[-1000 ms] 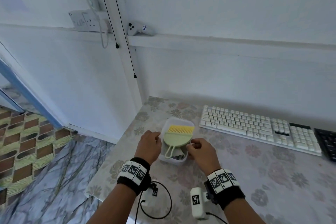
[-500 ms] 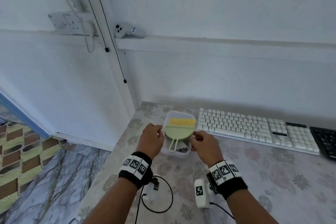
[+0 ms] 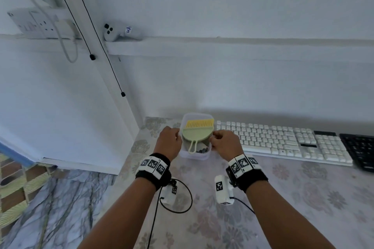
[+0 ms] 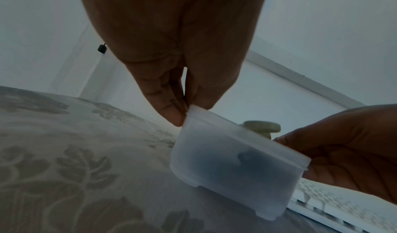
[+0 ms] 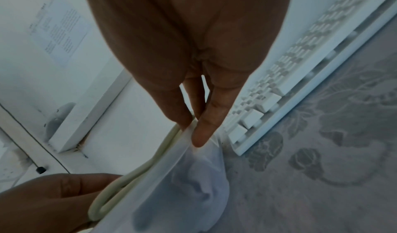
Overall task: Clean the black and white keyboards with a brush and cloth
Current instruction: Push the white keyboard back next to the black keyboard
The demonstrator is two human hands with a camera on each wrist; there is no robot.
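A translucent plastic container [image 3: 195, 154] stands at the table's far left, just left of the white keyboard [image 3: 283, 141]. A green brush with yellow bristles [image 3: 199, 130] lies across its top, and its loop handle [image 5: 128, 177] points toward me. Something dark [image 4: 242, 160] lies inside the container. My left hand [image 3: 178, 137] pinches the left rim [image 4: 193, 108]. On the opposite side my right hand [image 3: 212, 138] pinches the right rim [image 5: 189, 133]. The black keyboard [image 3: 360, 149] shows only partly at the right edge. I cannot tell whether the container touches the table.
The floral tablecloth [image 3: 303, 198] covers the table, whose left edge drops to a marble floor [image 3: 50, 208]. A white wall ledge [image 3: 222, 46] with a small white device [image 3: 119, 31] runs behind. Black cords [image 3: 121, 93] hang at the corner.
Both hands and the container they hold have moved away from me toward the wall, level with the white keyboard's left end. The grip on the rims is unchanged.
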